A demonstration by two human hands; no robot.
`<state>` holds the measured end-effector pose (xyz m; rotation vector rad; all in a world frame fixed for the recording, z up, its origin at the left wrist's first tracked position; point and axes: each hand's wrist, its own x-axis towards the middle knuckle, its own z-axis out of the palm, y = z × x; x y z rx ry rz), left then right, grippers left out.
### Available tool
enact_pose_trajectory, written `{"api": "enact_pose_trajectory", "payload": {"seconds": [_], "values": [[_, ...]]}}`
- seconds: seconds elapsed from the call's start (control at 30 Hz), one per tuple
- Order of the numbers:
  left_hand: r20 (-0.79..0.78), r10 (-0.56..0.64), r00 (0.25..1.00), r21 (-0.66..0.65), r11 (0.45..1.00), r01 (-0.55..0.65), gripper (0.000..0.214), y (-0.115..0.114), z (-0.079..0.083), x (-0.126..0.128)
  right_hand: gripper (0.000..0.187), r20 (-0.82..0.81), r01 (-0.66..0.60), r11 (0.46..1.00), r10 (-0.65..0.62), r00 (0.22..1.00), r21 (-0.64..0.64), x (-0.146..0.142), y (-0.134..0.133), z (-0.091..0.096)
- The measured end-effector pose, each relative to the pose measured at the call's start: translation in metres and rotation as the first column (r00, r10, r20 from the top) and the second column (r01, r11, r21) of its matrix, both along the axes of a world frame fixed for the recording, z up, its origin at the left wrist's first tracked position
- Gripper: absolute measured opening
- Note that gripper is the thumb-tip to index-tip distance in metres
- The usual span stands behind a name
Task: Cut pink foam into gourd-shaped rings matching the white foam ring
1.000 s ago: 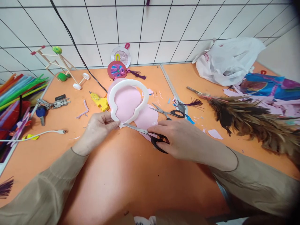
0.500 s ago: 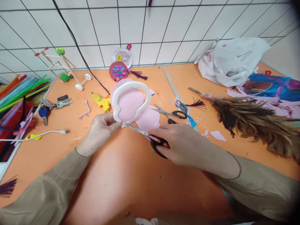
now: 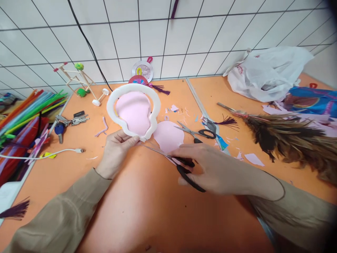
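My left hand [image 3: 119,149] pinches the lower edge of a white, thick-edged frame [image 3: 112,105], rounded on top and narrow at the bottom. A pink paper shape [image 3: 135,112] shows through its opening; whether it is attached I cannot tell. In my right hand [image 3: 207,165] is a pair of black-handled scissors [image 3: 191,179], fingers in the loops. Their blades point left, with tips just right of the frame's bottom, slightly blurred. Under the blades lies another pink paper piece [image 3: 168,135], beside a second pair of scissors [image 3: 196,133].
Feathers [image 3: 297,137] and a white plastic bag [image 3: 268,75] lie right. Pipe cleaners [image 3: 34,109], keys [image 3: 73,119] and a white cable [image 3: 60,151] lie left. A stick model [image 3: 81,82] stands behind. Paper scraps [image 3: 254,160] dot the orange table [image 3: 126,214].
My left hand has turned and tilted the white frame, which shifted left and now covers the glue gun. The scissors' handles have spread, and the whole view has shifted slightly.
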<state>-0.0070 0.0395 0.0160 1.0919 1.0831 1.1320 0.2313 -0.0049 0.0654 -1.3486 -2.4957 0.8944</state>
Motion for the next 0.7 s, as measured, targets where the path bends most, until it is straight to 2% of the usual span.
{"api": "enact_pose_trajectory", "payload": {"seconds": [0.1, 0.23, 0.4, 0.7], "values": [[0.075, 0.060, 0.995, -0.011, 0.998, -0.059, 0.010, -0.001, -0.001, 0.000, 0.016, -0.019, -0.013, 0.998, 0.011, 1.000, -0.068, -0.004, -0.001, -0.003], [0.085, 0.116, 0.990, 0.001, 0.993, -0.116, 0.012, -0.004, -0.001, 0.002, 0.008, -0.059, -0.003, 1.000, 0.004, 0.998, 0.023, -0.010, -0.005, -0.016], [0.049, 0.124, 0.991, 0.057, 0.990, -0.126, 0.014, -0.007, 0.000, 0.005, 0.006, -0.061, 0.022, 0.997, -0.018, 0.998, 0.068, -0.013, -0.007, -0.025], [-0.076, 0.164, 0.984, 0.156, 0.976, -0.150, 0.018, -0.010, -0.001, 0.006, 0.017, -0.119, 0.030, 0.999, -0.028, 0.993, 0.012, -0.015, -0.009, -0.023]]}}
